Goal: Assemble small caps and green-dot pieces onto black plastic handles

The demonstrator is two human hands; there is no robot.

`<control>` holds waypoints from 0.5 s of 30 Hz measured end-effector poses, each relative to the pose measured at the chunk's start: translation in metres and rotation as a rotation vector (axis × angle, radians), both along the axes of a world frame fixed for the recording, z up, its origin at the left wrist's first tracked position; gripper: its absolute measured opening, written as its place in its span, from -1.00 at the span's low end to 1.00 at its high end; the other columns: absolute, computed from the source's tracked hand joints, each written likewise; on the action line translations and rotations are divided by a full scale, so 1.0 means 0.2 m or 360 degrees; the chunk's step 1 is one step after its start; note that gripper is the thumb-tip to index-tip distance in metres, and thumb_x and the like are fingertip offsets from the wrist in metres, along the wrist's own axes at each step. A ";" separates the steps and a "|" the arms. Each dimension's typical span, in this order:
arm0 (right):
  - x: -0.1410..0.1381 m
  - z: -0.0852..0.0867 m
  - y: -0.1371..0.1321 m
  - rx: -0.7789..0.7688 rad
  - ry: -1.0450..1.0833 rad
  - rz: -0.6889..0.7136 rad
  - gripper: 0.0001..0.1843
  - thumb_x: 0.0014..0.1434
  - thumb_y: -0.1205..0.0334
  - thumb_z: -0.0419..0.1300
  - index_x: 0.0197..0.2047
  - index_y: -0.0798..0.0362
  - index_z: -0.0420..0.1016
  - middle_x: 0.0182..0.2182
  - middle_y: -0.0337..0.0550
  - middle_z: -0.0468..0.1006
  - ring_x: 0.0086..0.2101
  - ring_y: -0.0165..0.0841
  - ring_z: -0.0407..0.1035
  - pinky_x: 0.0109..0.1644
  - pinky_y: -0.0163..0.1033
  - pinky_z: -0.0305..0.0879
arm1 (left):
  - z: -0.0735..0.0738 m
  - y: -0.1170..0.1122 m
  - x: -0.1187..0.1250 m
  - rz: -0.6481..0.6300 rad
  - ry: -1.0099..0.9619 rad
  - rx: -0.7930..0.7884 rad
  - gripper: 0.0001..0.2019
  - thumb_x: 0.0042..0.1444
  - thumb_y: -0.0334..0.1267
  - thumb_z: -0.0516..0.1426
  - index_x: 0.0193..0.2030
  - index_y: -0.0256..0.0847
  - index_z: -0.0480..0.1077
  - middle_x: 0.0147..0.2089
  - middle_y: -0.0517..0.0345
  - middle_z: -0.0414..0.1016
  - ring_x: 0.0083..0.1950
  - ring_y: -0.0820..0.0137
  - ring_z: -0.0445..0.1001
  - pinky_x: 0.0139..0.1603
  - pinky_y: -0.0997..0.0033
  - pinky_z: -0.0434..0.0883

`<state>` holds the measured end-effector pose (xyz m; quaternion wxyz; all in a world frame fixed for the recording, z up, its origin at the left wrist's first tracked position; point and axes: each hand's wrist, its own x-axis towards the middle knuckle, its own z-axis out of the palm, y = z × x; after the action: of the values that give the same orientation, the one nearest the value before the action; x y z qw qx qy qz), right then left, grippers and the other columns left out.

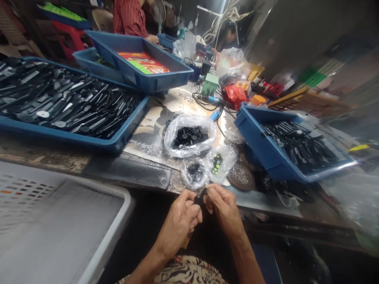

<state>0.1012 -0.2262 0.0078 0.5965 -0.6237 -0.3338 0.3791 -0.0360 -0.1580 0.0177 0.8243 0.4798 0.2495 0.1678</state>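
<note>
Just off the bench's front edge, my left hand (185,213) and my right hand (222,201) meet around a small black part (200,197). Both hands are closed, fingertips pinching it from either side; its exact kind is too small to tell. Right beyond my fingers stand a small plastic bag of dark parts (194,172) and a bag with black and yellow-green pieces (217,162). Behind them a larger clear bag (191,136) holds black parts with round ends. A round brown dish (241,175) of small metal pieces sits to the right.
At left lies a long blue tray (118,142) full of black flat parts. A tilted blue bin (254,138) at right holds more. Stacked blue trays (166,81) stand behind, near a green box (210,83). A grey crate (118,193) is at lower left. Two people are farther back.
</note>
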 end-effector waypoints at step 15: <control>0.35 0.09 0.09 -0.0200 -0.1448 -0.0641 -0.80 0.11 0.26 0.03 -0.30 0.13 0.44 -0.41 -0.10 0.53 -0.43 -0.34 0.38 -0.32 -0.27 0.29 | -0.04 0.08 -0.02 0.0390 0.0092 0.0008 -0.81 0.19 -0.12 0.05 -0.23 -0.18 0.18 -0.44 0.27 0.31 -0.54 0.60 0.06 -0.60 0.59 0.01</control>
<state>0.1705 -0.2076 0.0264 0.4131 -0.8126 -0.4097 -0.0347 -0.0395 -0.1419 0.0100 0.7889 0.4523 0.3295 0.2540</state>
